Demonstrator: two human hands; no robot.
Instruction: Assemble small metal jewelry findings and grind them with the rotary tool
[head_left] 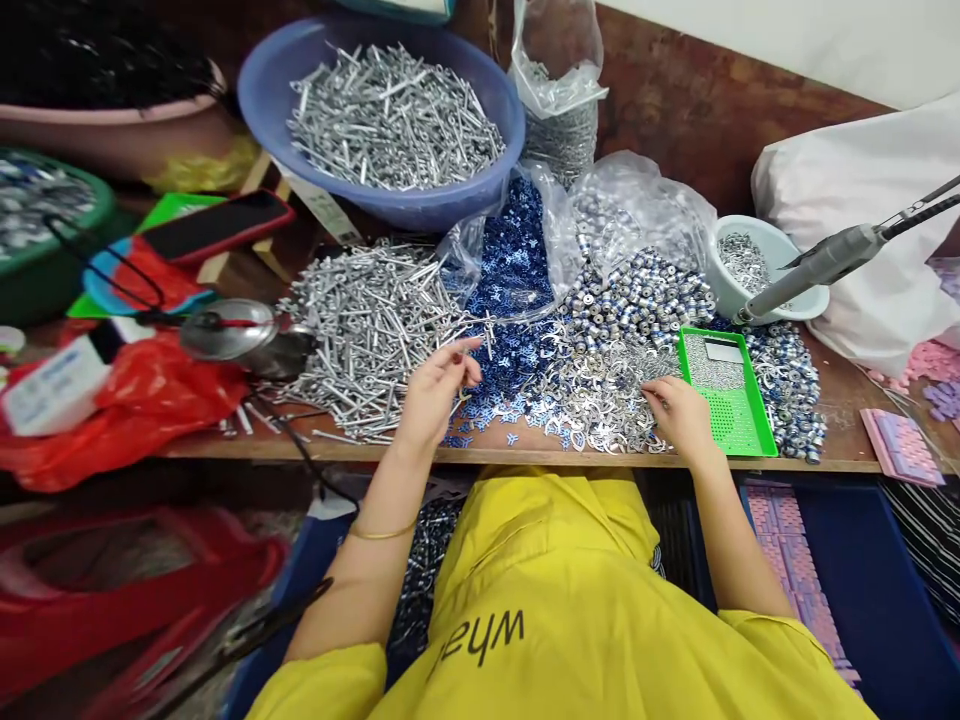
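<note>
A: Silver clips, thin and curled, lie heaped at the bench edge. Where are the hands?

B: The right hand lies palm-down on them beside the green tray, its grip hidden. The left hand hovers, fingertips pinched, between blue pieces and shiny pins. Whether that grip holds anything cannot be told.

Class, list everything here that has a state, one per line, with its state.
Left hand: lifted, fingers curled, grip unclear.
Right hand: resting on silver curved pieces.
Round blue plastic basin: heaped with silver rods.
Green plastic tray: partly filled.
Red-cased phone: screen dark.
Clear plastic bag: open.
</note>
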